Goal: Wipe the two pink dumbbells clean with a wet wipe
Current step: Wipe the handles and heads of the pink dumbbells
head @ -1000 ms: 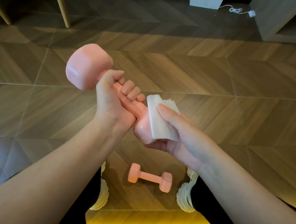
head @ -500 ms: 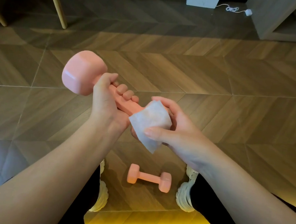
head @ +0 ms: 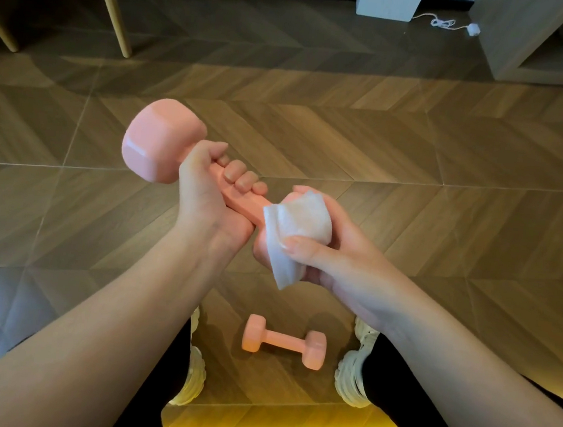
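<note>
Pink dumbbell number two [head: 283, 341] lies on the floor [head: 443, 229] between the person's white shoes [head: 354, 375], nobody touching it. Above it, the right hand [head: 348, 257] cups the wet wipe [head: 301, 229] around the near head of the other pink dumbbell [head: 161, 145], thumb and fingers [head: 307, 250] curled in, pressing the cloth on. The left hand [head: 205, 202] grips the handle, fingers [head: 242, 178] wrapped tight, far head tilted up and left. Wooden furniture legs [head: 111, 4] stand beyond.

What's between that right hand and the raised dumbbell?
A white wet wipe; the right hand wraps it over one end of the raised dumbbell, per the head view.
</note>
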The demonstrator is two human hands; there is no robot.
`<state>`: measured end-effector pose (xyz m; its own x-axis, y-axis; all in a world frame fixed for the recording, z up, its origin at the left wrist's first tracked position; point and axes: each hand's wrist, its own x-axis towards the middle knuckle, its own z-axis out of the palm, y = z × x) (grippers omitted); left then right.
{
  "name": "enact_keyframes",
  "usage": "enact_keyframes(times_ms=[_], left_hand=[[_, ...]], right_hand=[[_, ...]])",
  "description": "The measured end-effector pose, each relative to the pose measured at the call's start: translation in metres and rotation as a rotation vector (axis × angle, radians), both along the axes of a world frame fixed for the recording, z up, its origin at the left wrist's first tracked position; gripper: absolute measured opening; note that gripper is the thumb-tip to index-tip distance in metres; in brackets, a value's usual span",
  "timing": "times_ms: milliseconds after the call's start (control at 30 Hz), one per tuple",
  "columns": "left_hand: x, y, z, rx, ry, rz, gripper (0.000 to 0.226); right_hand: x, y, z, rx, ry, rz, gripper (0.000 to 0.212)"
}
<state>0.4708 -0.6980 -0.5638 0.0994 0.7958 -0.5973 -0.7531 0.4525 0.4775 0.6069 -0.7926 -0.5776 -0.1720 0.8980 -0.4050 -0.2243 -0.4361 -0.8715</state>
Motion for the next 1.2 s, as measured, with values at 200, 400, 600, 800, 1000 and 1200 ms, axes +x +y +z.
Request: enact_keyframes(times_ms=[200, 400, 600, 800, 1000, 1200], left_hand=[[0.002, 0.000, -0.003, -0.021, -0.041, -0.011, 0.030], [0.000, 0.002, -0.003, 0.007, -0.025, -0.013, 0.030], [0.001, 0.000, -0.002, 0.031, -0.036, -0.024, 0.032], [0.000, 0.000, -0.001, 0.048, -0.029, -0.010, 0.036], [0.005, -0.003, -0.003, 0.011, 0.054, 0.001, 0.031], [-0.002, 0.003, 0.001, 0.034, 0.033, -0.003, 0.032]], right_hand=[[-0.003, 0.003, -0.004, -0.041, -0.026, -0.071, 0.048], [0.001, 0.002, 0.000, -0.041, 0.025, -0.009, 0.063], [-0.007, 0.005, 0.000, -0.097, 0.036, -0.125, 0.043], [0.003, 0.002, 0.007, -0.316, 0.331, 0.028, 0.064], [-0.011, 0.002, 0.004, -0.239, 0.101, -0.115, 0.047], [-0.003, 0.002, 0.009, -0.216, 0.234, -0.058, 0.044]])
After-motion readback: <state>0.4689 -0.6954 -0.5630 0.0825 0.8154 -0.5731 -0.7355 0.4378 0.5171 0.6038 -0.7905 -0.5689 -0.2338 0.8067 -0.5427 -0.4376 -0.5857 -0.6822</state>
